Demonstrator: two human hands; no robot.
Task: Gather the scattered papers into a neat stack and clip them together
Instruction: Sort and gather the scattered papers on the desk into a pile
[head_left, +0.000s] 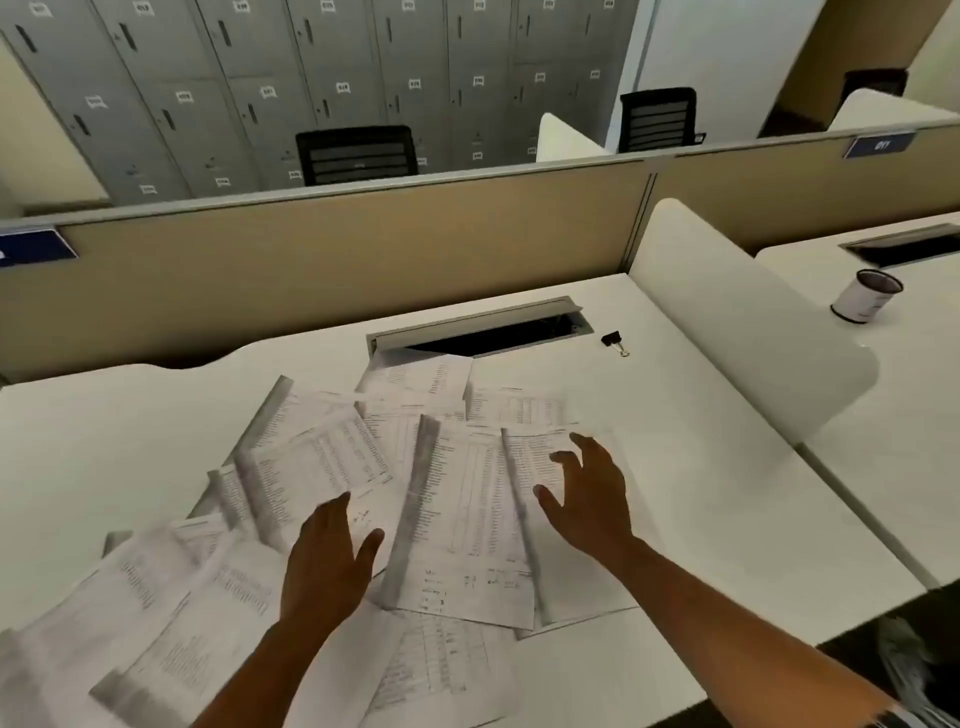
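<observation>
A white cup (865, 296) is seen on the neighbouring desk (893, 395), beyond a white divider (737, 322). Two black chairs (357, 154) are placed behind the tan partition (311, 254), before grey lockers (249, 78).

Open-plan office, tan cubicle partition (322, 260), white desk (701, 467), grey lockers (270, 78), mesh chairs (356, 154)
</observation>
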